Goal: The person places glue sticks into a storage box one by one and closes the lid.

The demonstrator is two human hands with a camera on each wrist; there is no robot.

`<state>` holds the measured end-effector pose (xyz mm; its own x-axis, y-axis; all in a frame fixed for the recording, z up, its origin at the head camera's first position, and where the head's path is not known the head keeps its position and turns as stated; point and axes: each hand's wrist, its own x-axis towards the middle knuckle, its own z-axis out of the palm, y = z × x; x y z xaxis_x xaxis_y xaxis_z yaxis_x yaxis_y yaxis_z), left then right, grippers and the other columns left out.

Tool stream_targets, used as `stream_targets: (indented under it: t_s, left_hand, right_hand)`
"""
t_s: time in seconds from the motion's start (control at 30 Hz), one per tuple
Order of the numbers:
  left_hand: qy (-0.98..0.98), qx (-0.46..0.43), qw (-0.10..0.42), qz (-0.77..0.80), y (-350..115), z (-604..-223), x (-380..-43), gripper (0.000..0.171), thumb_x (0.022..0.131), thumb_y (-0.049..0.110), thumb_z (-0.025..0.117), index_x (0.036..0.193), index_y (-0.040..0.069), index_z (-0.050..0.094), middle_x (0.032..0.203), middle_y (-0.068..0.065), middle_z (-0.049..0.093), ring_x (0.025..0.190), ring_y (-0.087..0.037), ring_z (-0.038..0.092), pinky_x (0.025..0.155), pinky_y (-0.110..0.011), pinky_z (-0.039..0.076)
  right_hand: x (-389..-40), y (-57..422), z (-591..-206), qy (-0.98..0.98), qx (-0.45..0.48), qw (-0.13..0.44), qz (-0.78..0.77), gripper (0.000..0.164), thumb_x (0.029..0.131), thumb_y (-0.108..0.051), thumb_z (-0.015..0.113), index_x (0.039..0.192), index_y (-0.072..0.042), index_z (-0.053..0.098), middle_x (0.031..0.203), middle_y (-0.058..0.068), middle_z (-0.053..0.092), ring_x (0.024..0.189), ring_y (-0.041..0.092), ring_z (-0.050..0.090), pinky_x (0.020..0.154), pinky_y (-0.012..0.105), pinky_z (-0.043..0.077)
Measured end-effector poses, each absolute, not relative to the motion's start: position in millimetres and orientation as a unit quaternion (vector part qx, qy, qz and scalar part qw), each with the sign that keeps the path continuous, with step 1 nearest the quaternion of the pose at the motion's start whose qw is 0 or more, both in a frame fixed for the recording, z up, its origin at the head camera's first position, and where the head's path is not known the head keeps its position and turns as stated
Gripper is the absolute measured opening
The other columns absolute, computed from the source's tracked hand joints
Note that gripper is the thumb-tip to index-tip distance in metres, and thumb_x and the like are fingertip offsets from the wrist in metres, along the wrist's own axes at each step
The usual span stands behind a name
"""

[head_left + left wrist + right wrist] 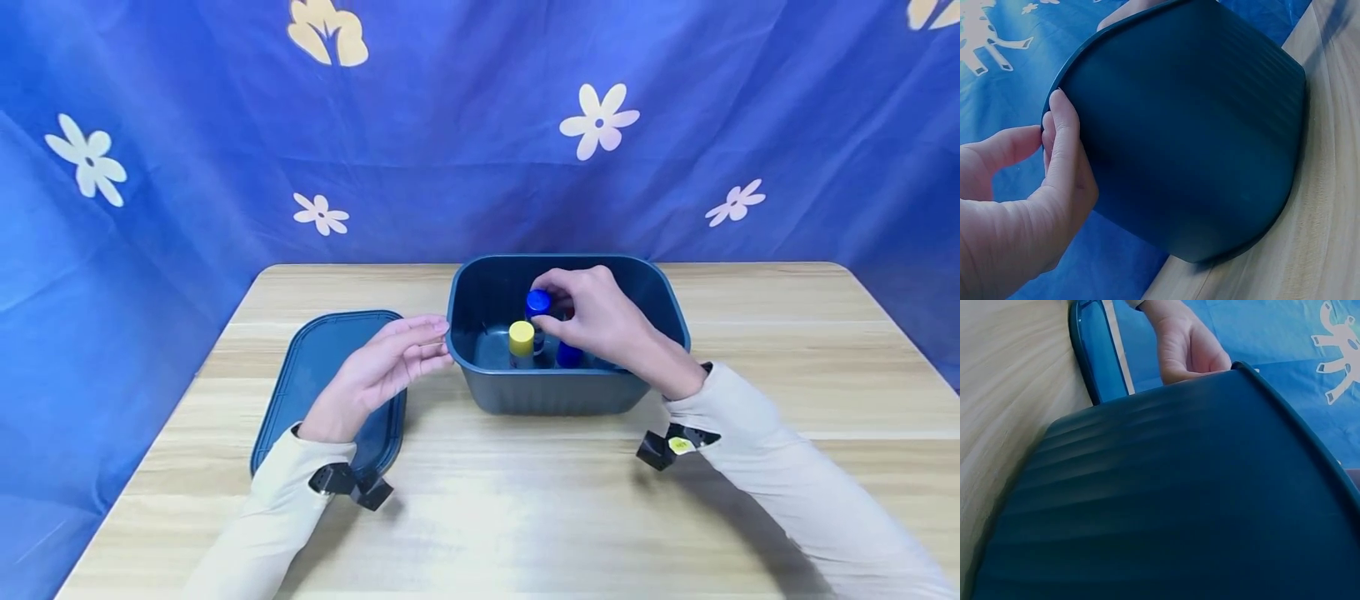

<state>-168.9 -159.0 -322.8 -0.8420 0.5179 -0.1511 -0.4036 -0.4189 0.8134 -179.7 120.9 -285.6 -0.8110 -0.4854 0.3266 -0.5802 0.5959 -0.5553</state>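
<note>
A dark teal plastic box stands on the wooden table. My left hand holds its left rim, thumb at the edge and fingers along the outer wall, as the left wrist view shows of the hand. Inside the box, my right hand grips a small bottle with a blue cap between thumb and fingers. Close by stands a yellow-capped bottle, upright. Another blue cap shows below the right hand. The right wrist view hides the bottles behind the box wall.
A flat teal lid lies on the table at left, partly under the left forearm. The wooden table runs up to a blue curtain with white flowers. Both wrists carry small black cameras.
</note>
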Motion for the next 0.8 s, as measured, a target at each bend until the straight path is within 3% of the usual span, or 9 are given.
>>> stream_targets:
  t_s: [0.5,0.63,0.73,0.8]
  left_hand:
    - [0.452,0.071,0.28,0.844,-155.3,-324.3,-174.4,0.018,0.1,-0.001,0.048,0.099,-0.001,0.066,0.088,-0.01,0.068,0.08,-0.018,0.066,0.08,-0.03,0.057]
    - [0.47,0.081,0.28,0.833,-154.4,-324.1,-175.5,0.019,0.101,0.0,0.044,0.105,-0.003,0.062,0.089,-0.01,0.067,0.08,-0.017,0.064,0.08,-0.028,0.057]
    - [0.472,0.079,0.278,0.833,-154.8,-324.5,-175.4,0.017,0.101,0.0,0.046,0.106,-0.004,0.062,0.09,-0.01,0.067,0.08,-0.017,0.064,0.08,-0.028,0.057]
    - [0.472,0.077,0.277,0.834,-154.8,-324.9,-175.2,0.016,0.101,0.0,0.046,0.105,-0.004,0.062,0.089,-0.01,0.067,0.08,-0.017,0.064,0.079,-0.028,0.057]
  right_hand:
    - [-182.4,119.8,-285.4,-0.919,0.293,0.044,0.261,0.033,0.091,-0.014,0.068,0.119,0.003,0.064,0.107,0.015,0.07,0.09,0.023,0.07,0.081,0.035,0.057]
    - [-182.0,120.0,-285.8,-0.923,0.29,0.043,0.248,0.035,0.093,-0.018,0.066,0.124,0.0,0.063,0.101,0.011,0.071,0.079,0.017,0.069,0.07,0.027,0.058]
    - [-181.8,120.2,-286.3,-0.923,0.293,0.049,0.243,0.036,0.094,-0.019,0.064,0.127,-0.003,0.062,0.09,0.007,0.071,0.065,0.013,0.063,0.055,0.023,0.052]
    - [-181.4,120.6,-286.9,-0.92,0.299,0.061,0.245,0.035,0.094,-0.018,0.064,0.127,-0.003,0.062,0.091,0.007,0.071,0.063,0.012,0.062,0.052,0.022,0.05]
